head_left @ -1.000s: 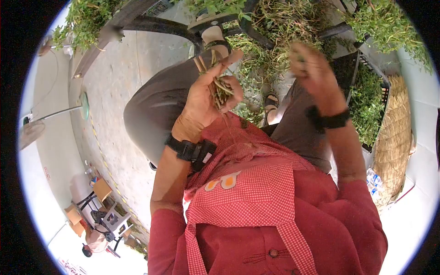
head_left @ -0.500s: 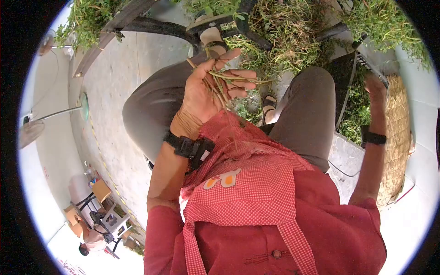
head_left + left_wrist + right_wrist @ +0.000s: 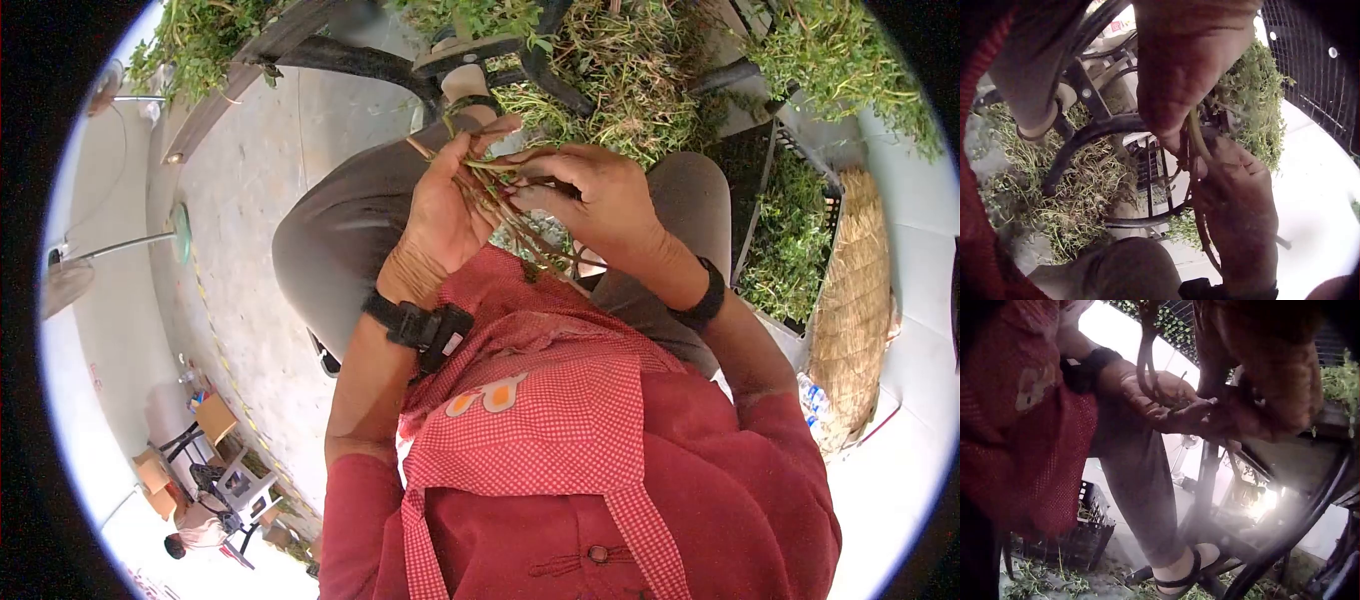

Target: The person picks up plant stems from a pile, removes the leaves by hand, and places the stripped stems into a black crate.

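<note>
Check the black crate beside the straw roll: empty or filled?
Not empty: leafy greens lie in the black crate; how deep, cannot tell.

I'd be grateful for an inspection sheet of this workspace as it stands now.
Surface: pale floor, specked; heaped greens beyond the knees.
Job's things: thin stems in the hands; more greens in a black crate.
Clutter: clear plastic items beside a straw bundle.
Hands: left hand holds the stems; right hand pinches them.
Cables: none certain.
Surroundings: standing fan, cardboard boxes and another person in the background.
</note>
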Demonstrator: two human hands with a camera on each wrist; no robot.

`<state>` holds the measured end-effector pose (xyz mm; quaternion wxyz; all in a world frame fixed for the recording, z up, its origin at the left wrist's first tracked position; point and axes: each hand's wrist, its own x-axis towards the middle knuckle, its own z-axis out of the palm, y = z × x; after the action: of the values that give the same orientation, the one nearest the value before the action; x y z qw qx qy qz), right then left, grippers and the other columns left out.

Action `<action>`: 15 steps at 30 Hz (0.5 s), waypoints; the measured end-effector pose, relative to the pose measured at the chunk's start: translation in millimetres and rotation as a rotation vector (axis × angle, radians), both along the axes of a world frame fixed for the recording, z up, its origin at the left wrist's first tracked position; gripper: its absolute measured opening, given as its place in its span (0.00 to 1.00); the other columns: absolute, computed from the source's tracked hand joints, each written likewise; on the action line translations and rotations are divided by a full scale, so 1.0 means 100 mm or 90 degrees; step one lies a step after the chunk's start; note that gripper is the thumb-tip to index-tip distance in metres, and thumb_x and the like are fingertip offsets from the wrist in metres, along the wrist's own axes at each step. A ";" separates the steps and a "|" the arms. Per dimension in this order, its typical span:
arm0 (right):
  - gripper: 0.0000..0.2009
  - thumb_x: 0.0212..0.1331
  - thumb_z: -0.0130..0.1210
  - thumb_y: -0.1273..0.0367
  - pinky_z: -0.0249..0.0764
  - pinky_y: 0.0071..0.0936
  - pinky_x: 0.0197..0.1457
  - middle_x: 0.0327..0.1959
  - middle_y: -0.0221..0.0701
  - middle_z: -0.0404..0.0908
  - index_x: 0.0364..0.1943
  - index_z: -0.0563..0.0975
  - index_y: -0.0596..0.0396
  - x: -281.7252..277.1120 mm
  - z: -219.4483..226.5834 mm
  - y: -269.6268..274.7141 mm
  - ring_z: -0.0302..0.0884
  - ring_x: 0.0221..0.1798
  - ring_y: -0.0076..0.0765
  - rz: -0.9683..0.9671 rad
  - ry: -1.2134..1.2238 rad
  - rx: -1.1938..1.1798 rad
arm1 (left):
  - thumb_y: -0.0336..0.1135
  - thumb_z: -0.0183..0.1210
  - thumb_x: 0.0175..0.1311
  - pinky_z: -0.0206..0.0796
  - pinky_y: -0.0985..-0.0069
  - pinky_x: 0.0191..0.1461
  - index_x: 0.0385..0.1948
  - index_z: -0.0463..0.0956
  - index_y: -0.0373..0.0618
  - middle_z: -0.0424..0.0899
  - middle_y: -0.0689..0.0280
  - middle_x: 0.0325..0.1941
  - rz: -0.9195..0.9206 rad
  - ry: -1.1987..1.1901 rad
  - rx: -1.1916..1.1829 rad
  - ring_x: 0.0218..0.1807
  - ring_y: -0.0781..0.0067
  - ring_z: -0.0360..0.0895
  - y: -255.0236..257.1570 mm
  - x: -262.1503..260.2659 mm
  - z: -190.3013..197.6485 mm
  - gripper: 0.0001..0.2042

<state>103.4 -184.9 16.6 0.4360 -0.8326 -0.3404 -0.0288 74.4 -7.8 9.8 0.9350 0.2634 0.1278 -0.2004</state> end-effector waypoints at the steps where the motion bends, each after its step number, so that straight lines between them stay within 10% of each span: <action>1: 0.10 0.49 0.57 0.60 0.74 0.34 0.34 0.29 0.36 0.79 0.31 0.80 0.49 0.00 0.01 0.03 0.77 0.31 0.44 0.003 -0.001 -0.001 | 0.46 0.35 0.69 0.69 0.69 0.52 0.54 0.65 0.41 0.75 0.54 0.50 0.018 0.030 0.037 0.45 0.61 0.77 -0.02 -0.01 0.06 0.21; 10: 0.09 0.47 0.57 0.62 0.73 0.37 0.32 0.25 0.36 0.77 0.29 0.79 0.51 0.00 -0.19 0.20 0.76 0.28 0.45 -0.101 -0.102 0.002 | 0.45 0.41 0.69 0.72 0.73 0.47 0.51 0.67 0.38 0.77 0.58 0.46 0.055 0.015 0.189 0.43 0.66 0.78 -0.08 -0.02 -0.07 0.20; 13: 0.08 0.50 0.56 0.64 0.70 0.30 0.27 0.21 0.32 0.76 0.27 0.78 0.53 0.07 -0.13 0.05 0.74 0.22 0.37 -0.021 0.123 0.164 | 0.45 0.40 0.69 0.73 0.68 0.48 0.49 0.67 0.34 0.76 0.53 0.46 0.050 -0.005 0.201 0.44 0.60 0.78 -0.08 -0.01 -0.08 0.20; 15: 0.08 0.55 0.54 0.66 0.66 0.21 0.26 0.23 0.28 0.75 0.30 0.76 0.58 0.15 -0.01 -0.20 0.70 0.24 0.22 -0.026 0.647 0.402 | 0.45 0.39 0.69 0.73 0.65 0.48 0.48 0.66 0.32 0.76 0.49 0.47 0.033 -0.018 0.169 0.45 0.57 0.78 -0.07 -0.01 -0.06 0.21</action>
<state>118.2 -205.2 15.5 0.7698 -0.5788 -0.0479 0.2649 73.4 -15.1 4.2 0.8984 0.3842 0.1471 -0.1535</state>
